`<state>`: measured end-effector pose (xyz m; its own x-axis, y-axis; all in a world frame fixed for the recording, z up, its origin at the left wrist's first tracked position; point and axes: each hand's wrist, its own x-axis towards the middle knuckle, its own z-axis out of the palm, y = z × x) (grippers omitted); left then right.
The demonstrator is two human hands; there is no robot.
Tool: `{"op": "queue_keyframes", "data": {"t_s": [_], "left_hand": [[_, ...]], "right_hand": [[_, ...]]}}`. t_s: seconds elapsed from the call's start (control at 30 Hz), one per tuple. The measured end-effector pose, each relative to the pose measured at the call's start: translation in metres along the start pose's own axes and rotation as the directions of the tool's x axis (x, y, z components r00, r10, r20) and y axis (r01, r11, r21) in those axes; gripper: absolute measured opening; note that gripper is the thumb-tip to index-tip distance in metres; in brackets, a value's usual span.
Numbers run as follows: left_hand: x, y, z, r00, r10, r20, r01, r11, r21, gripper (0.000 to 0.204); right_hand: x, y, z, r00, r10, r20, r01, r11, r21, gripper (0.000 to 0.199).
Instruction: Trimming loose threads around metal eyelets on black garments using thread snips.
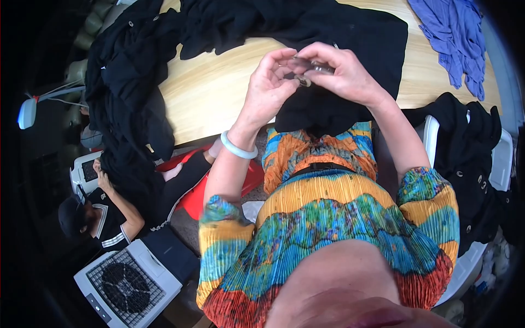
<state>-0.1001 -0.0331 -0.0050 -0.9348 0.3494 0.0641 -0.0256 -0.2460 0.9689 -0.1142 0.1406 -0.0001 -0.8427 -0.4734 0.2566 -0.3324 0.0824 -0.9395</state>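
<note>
Both hands meet above the black garment (339, 104), which lies over the table's edge toward my lap. My left hand (268, 85), with a pale bangle (239, 146) on the wrist, has curled fingers; a small brownish button (302, 80) shows at its thumb tip. Close beside it, my right hand (344, 71) pinches a shiny dark-grey piece (321, 68) between thumb and fingers. This piece is smeared by motion, so its exact kind is unclear. The fingertips almost touch, and partly hide what lies between them.
The pale wooden table (213, 98) carries more black cloth (131, 71) along its left and far sides. Purple cloth (454, 38) hangs at the far right. Black buttoned garments (465, 180) fill a white tub (506, 158) at right. A person (104, 208) sits at left near a fan unit (128, 284).
</note>
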Motion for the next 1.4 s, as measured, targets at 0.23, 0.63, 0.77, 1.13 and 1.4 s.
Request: {"op": "queue_keyframes", "data": {"t_s": [0.23,0.63,0.77,1.13,1.4], "left_hand": [[0.008,-0.001,-0.012,0.991,-0.085,-0.107,0.071,0.989,-0.127,0.035],[0.024,-0.002,-0.031,0.955,-0.278,0.099,0.263,0.955,0.138,0.037],[0.018,0.010,-0.027,0.919,-0.353,0.173,0.326,0.930,0.167,0.039],[0.007,0.031,-0.016,0.974,-0.203,0.102,0.213,0.972,-0.097,0.020],[0.004,0.028,-0.015,0.978,-0.198,0.062,0.208,0.940,-0.272,0.020]], "right_hand": [[0.004,0.019,-0.013,0.977,0.068,-0.203,0.002,0.945,0.326,0.021],[-0.004,-0.011,-0.030,0.948,0.176,-0.265,-0.058,0.914,0.403,0.033],[-0.005,-0.016,-0.051,0.923,0.121,-0.365,0.021,0.932,0.361,0.032],[0.001,-0.003,-0.063,0.922,0.104,-0.372,0.044,0.928,0.370,0.031],[0.002,-0.017,-0.037,0.965,0.006,-0.264,0.033,0.989,0.144,0.032]]}}
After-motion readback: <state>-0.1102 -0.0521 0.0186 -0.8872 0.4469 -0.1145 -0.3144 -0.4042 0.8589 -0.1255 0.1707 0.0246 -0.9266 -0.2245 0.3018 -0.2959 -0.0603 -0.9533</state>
